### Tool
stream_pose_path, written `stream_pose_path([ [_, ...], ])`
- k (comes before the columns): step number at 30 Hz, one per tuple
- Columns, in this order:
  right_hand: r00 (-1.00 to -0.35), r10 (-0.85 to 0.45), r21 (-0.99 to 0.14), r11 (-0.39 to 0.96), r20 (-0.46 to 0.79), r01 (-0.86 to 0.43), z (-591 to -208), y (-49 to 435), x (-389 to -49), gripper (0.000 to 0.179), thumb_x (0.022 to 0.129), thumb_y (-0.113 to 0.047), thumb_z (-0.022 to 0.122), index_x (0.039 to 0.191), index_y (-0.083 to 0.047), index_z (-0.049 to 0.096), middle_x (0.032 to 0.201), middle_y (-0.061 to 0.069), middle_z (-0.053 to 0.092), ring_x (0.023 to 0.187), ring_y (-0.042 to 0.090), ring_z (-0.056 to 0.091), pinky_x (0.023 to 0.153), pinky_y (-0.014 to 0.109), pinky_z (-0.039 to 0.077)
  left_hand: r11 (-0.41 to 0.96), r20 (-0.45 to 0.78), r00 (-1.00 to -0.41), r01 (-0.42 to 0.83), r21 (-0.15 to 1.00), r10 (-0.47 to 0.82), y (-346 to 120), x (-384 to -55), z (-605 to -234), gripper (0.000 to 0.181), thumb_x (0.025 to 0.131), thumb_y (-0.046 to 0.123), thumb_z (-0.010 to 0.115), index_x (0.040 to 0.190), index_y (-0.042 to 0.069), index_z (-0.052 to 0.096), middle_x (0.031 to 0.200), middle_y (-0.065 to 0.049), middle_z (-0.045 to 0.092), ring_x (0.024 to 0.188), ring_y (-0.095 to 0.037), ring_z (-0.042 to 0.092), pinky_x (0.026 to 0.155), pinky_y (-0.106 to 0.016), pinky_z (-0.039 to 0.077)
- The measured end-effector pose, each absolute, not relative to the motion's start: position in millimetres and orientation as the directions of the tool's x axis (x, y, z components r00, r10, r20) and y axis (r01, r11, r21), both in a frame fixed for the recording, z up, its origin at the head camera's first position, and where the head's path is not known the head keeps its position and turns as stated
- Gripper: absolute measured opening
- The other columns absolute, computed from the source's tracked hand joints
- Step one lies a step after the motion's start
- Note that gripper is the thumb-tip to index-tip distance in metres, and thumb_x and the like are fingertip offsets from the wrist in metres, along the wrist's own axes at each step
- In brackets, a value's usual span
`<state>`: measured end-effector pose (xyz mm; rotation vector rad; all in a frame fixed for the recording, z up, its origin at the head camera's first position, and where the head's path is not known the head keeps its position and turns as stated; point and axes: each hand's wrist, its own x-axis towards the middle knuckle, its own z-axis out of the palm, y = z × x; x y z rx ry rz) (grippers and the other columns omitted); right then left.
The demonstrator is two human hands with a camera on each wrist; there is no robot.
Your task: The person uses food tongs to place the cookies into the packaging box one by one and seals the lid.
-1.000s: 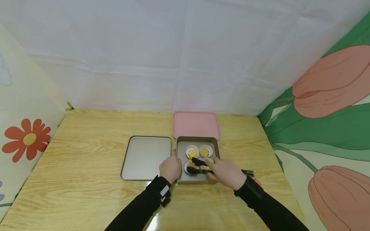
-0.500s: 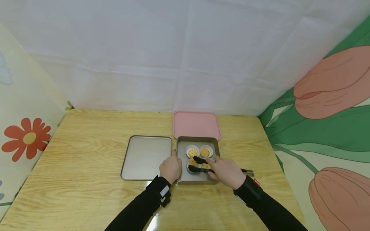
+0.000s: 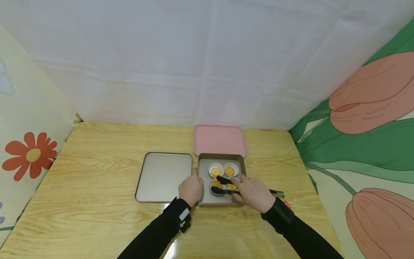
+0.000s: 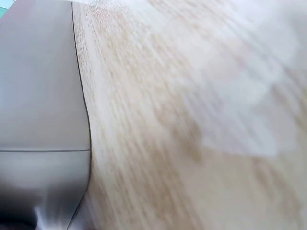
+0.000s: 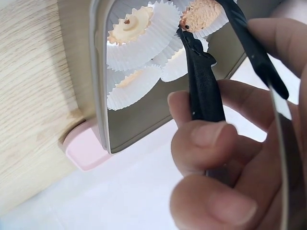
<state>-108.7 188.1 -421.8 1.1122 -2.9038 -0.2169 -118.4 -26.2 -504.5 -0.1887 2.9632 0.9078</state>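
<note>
My right hand (image 3: 255, 194) holds a pair of tongs (image 5: 204, 76) with black tips, which reach into a square metal box (image 3: 221, 205). The tips lie around a small orange-topped cake (image 5: 204, 17) in a white paper cup, at the box's front left. More cakes in paper cups sit in the box: one at back left (image 3: 216, 172), one at back right (image 3: 230, 170) and one at front right (image 3: 231, 187), partly behind the tongs. My left hand (image 3: 191, 189) grips the box's left side, one finger pointing forward along the wall. Its other fingertips are hidden.
A flat square metal lid (image 3: 164, 176) lies left of the box on the wooden table (image 3: 97, 172). Behind the box is a pink tray (image 3: 220, 140). White cloth (image 3: 145, 64) hangs at the back, with patterned sheets on both sides.
The front-left cake in its paper cup has shifted slightly right, closer to its neighbour. The tongs stay around it. My left hand holds its place on the box.
</note>
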Motion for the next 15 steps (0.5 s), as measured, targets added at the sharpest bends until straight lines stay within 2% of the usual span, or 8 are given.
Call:
stream_pose_path([
  [15,-0.744,-0.667,0.091,0.739,-0.039,-0.667,-419.6,189.6,-108.4,0.049,0.079,-0.04,0.066,0.121,-0.014,0.061,0.065,0.0,0.042,0.042,0.006,0.027,0.038,0.022,0.022,0.818,-0.062,-0.993,-0.12,0.563,-0.104,-25.8,-117.2,-502.2,0.039,0.088,0.017,0.043,0.123,0.0,0.048,0.069,-0.016,0.061,0.058,-0.029,0.059,0.044,-0.043,0.04],
])
